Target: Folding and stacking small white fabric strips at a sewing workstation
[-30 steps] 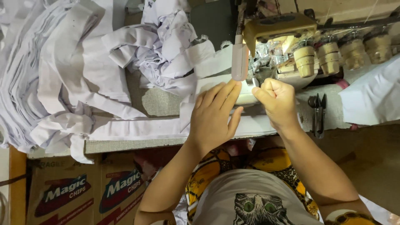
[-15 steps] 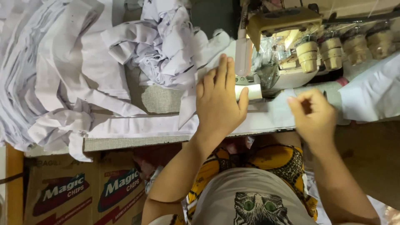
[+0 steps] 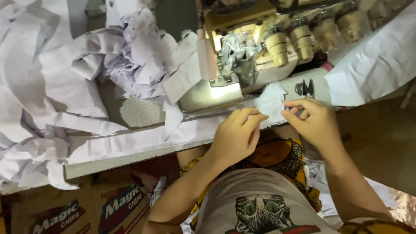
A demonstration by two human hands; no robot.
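Both hands pinch one small white fabric piece (image 3: 271, 108) at the table's near edge, just in front of the sewing machine (image 3: 242, 65). Left hand (image 3: 236, 136) holds its near-left edge with fingertips curled over it; right hand (image 3: 314, 121) grips the right edge between thumb and forefinger, so the piece is stretched lightly between them. It lies flat on the table (image 3: 138, 154), partly over a long white strip (image 3: 143, 141) that runs off to the left.

Thin woven cloth like this looks very light and limp: it will sag, fold and slide easily on the smooth top, and a single-point grip would let it droop or twist. Holding two opposite edges, as here, seems the sound way to keep it flat and aligned. It is not fragile, though the cut edges could fray if tugged hard.

A heap of white offcuts (image 3: 65, 73) covers the table's left side, and small snips (image 3: 304, 88) lie just beyond the right hand.
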